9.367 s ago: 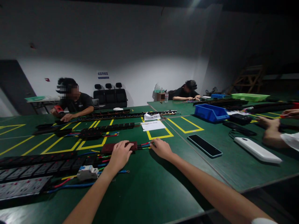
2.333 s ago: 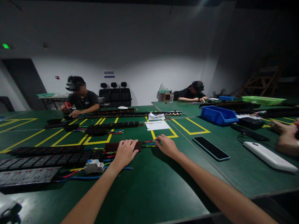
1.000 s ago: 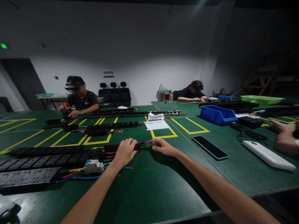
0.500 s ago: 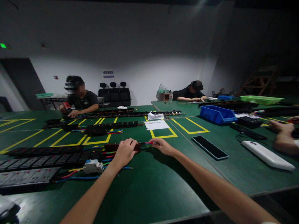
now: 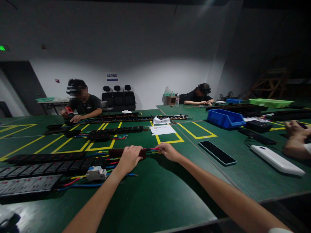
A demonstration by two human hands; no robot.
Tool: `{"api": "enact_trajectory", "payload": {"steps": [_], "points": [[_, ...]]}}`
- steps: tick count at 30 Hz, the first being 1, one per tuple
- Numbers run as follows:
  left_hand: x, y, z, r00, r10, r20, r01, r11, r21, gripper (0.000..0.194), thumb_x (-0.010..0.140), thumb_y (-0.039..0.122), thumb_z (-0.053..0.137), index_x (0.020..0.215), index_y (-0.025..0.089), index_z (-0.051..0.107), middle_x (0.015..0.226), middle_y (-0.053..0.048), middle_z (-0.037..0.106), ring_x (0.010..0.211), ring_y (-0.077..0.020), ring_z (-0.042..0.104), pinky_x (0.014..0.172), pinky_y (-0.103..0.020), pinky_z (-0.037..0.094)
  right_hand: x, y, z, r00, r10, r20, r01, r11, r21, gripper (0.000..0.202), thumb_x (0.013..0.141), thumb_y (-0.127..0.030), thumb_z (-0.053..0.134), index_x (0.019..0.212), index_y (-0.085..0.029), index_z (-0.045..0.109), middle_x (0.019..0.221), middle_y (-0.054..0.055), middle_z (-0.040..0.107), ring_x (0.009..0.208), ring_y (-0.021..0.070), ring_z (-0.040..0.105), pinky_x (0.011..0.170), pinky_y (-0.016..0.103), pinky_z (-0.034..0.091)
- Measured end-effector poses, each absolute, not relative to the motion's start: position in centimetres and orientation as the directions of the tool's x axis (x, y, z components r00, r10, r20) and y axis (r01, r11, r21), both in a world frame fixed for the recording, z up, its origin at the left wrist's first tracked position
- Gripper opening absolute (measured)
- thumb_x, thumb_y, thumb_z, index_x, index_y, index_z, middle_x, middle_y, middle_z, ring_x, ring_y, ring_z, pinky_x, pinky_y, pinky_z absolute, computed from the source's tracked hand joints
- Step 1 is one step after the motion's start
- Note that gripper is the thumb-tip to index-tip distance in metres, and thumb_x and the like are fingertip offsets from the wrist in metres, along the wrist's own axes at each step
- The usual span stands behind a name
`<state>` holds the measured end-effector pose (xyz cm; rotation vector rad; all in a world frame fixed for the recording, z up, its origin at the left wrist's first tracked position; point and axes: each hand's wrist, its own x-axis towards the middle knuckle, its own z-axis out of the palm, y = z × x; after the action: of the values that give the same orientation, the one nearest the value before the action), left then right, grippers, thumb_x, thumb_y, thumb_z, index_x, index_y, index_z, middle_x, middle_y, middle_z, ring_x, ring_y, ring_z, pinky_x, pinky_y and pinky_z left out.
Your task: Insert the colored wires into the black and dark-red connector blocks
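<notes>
My left hand is wrapped over the right part of a dark brown bar lying on the green table. Coloured wires come out of the bar's right end, and the fingers of my right hand are pinched on them. Left of my left hand is a white breaker with yellow, red and blue wires. Rows of black socket strips lie at the left, with wire ends pointing toward my left hand.
A phone and a white power bank lie to the right, below a blue bin. White paper lies ahead. A person's hands show at the right edge; two people sit across the table.
My two hands keep their hold on the bar and wires, with hardly any movement. The other person's hands at the right edge have shifted slightly.
</notes>
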<state>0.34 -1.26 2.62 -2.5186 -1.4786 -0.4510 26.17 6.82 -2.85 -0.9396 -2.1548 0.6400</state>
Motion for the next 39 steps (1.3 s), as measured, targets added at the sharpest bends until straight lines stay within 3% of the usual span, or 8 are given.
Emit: {"api": "enact_trajectory", "payload": {"steps": [9, 15, 23, 34, 39], "points": [[0.1, -0.7, 2.2, 0.444, 0.803, 0.397, 0.874, -0.486, 0.006, 0.035, 0.091, 0.029, 0.067, 0.123, 0.021, 0.058, 0.119, -0.007, 0.068, 0.111, -0.0256, 0.059, 0.094, -0.039, 0.043, 25.6, 5.9, -2.7, -0.444, 0.773, 0.453, 0.556, 0.634, -0.538, 0.026, 0.090, -0.013, 0.053, 0.107, -0.018, 0.072, 0.093, 0.006, 0.070, 0.085, 0.0189, 0.062, 0.077, 0.029, 0.045], [-0.1, -0.2, 1.3, 0.431, 0.794, 0.428, 0.887, -0.459, -0.042, 0.044, 0.092, 0.031, 0.066, 0.133, 0.020, 0.055, 0.128, -0.009, 0.065, 0.119, -0.0271, 0.057, 0.102, -0.043, 0.041, 26.3, 6.0, -3.1, -0.350, 0.794, 0.497, 0.605, 0.597, -0.527, 0.035, 0.087, -0.014, 0.059, 0.122, -0.017, 0.062, 0.100, 0.007, 0.062, 0.082, 0.0166, 0.061, 0.075, 0.028, 0.047], [-0.2, 0.1, 0.7, 0.418, 0.790, 0.448, 0.897, -0.437, -0.067, 0.051, 0.093, 0.033, 0.064, 0.141, 0.020, 0.051, 0.132, -0.010, 0.064, 0.121, -0.0266, 0.057, 0.105, -0.044, 0.040, 26.2, 5.5, -2.6, -0.292, 0.769, 0.569, 0.693, 0.580, -0.428, 0.017, 0.091, -0.021, 0.059, 0.105, -0.019, 0.068, 0.102, 0.008, 0.061, 0.095, 0.0199, 0.060, 0.082, 0.031, 0.048], [-0.2, 0.0, 0.9, 0.414, 0.800, 0.435, 0.895, -0.444, -0.036, 0.048, 0.095, 0.034, 0.059, 0.140, 0.022, 0.051, 0.129, -0.011, 0.065, 0.121, -0.0270, 0.057, 0.105, -0.045, 0.039, 25.6, 4.7, -2.2, -0.269, 0.751, 0.603, 0.548, 0.635, -0.545, 0.011, 0.088, -0.019, 0.062, 0.097, -0.018, 0.068, 0.097, 0.006, 0.061, 0.081, 0.0159, 0.061, 0.071, 0.028, 0.050], [-0.1, -0.2, 1.0, 0.412, 0.802, 0.433, 0.897, -0.441, -0.035, 0.047, 0.095, 0.034, 0.059, 0.140, 0.022, 0.051, 0.128, -0.011, 0.065, 0.119, -0.0271, 0.057, 0.105, -0.045, 0.039, 25.4, 4.4, -2.0, -0.242, 0.767, 0.594, 0.583, 0.604, -0.543, 0.014, 0.090, -0.021, 0.059, 0.101, -0.019, 0.067, 0.101, 0.006, 0.061, 0.081, 0.0157, 0.061, 0.073, 0.028, 0.050]]}}
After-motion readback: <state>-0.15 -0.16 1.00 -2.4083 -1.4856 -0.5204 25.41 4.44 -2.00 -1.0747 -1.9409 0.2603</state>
